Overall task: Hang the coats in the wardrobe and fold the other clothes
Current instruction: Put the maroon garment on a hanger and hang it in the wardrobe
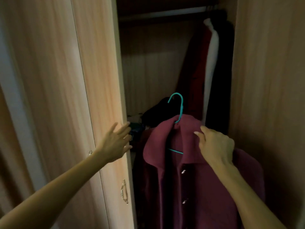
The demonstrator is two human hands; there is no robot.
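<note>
The wardrobe (148,71) stands open, its inside dim. The left hand (115,142) reaches to the edge of the left door (99,80). Its fingers are straight and spread apart, and their tips lie against the door's edge without curling round it. A metal handle (124,191) sits lower on the same door, below the hand.

The right hand (214,146) holds a dark red coat (194,187) up in front of the opening. Its fingers and thumb are clamped on the cloth at the collar and shoulder. The coat hangs on a teal hanger (179,104). The hook stands up above the collar, and one thin arm of the hanger shows inside the neck opening. The coat's front faces the camera, with its buttons down the middle.

The hook is well below the rail (165,13), which runs across the top of the wardrobe. At the right end of the rail hang several clothes (212,63) pressed close together: one red, one white, one dark. Low down at the back, behind the coat's collar, lies a dark pile (156,111) of garments. The right door (267,80) fills the right side of the view.
</note>
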